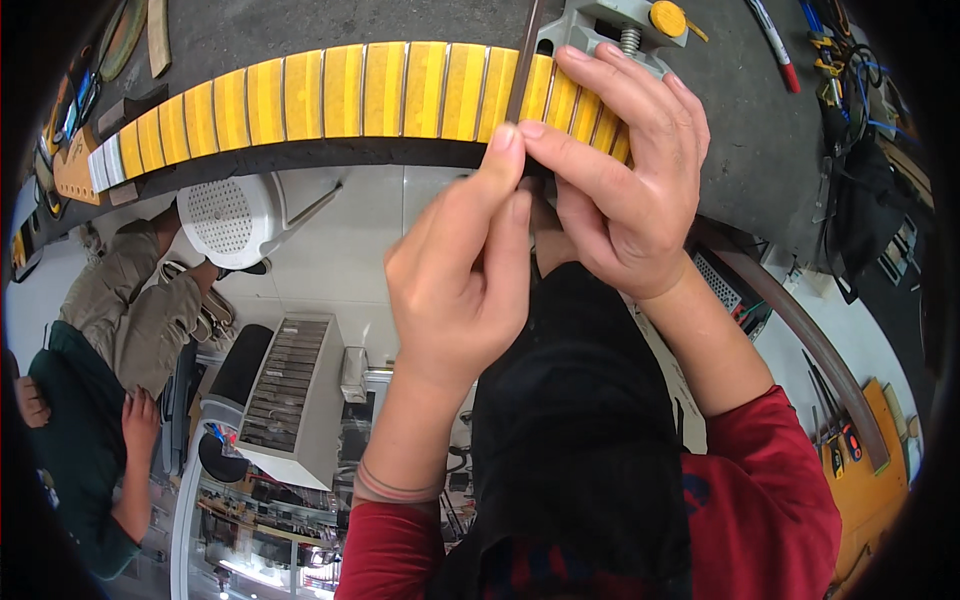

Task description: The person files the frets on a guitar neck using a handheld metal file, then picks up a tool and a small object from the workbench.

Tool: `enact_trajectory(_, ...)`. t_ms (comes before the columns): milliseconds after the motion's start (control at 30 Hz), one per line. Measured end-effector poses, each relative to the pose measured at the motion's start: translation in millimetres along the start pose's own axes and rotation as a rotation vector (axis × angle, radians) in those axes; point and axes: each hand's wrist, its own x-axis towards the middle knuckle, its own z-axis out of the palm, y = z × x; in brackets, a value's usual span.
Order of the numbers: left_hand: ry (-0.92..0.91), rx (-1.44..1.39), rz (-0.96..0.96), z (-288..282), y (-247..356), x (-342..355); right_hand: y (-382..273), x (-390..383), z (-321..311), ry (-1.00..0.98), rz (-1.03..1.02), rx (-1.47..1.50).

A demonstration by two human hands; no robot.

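Observation:
A long fretboard point(424, 90) wrapped in yellow tape, with metal strips across it, lies along the bench. My left hand point(460, 270) pinches a narrow dark file point(522, 70) that crosses the fretboard near its right end. My right hand point(635, 180) rests over that end, its index fingertip against the file beside my left thumb and its other fingers bent above the tape. A grey metal clamp point(575, 20) with a yellow knob sits just behind my right fingertips. The lower end of the file is hidden by my hands.
A grey bench point(760, 170) holds a marker point(770, 40) and tools at both sides. Below are a white perforated stool point(220, 220) and a slotted box point(285, 395). Another person point(90, 420) is at lower left. An orange board point(865, 510) with tools is at lower right.

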Motion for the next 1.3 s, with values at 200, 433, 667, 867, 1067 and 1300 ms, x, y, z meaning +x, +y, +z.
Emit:
enact_trajectory(200,-0.061,0.04,-0.039,-23,-6,-76,5,-6,-1,-0.012,-0.027,-0.038)
enact_trajectory(433,-0.084,-0.04,-0.054,1,-3,-3,3,-4,3,0.014,-0.014,-0.005)
enact_trajectory(667,-0.019,-0.062,-0.07,-35,-21,-128,6,-4,0,-0.001,-0.04,-0.018)
enact_trajectory(867,0.005,-0.194,-0.149,-30,-27,-124,7,-5,-1,0.0,-0.045,-0.011)
enact_trajectory(1067,-0.056,-0.224,-0.224,-17,-17,-64,8,-1,0,-0.008,-0.067,-0.037)
enact_trajectory(1300,-0.011,-0.098,-0.02,-7,-17,-51,11,-3,-1,0.007,-0.081,-0.048)
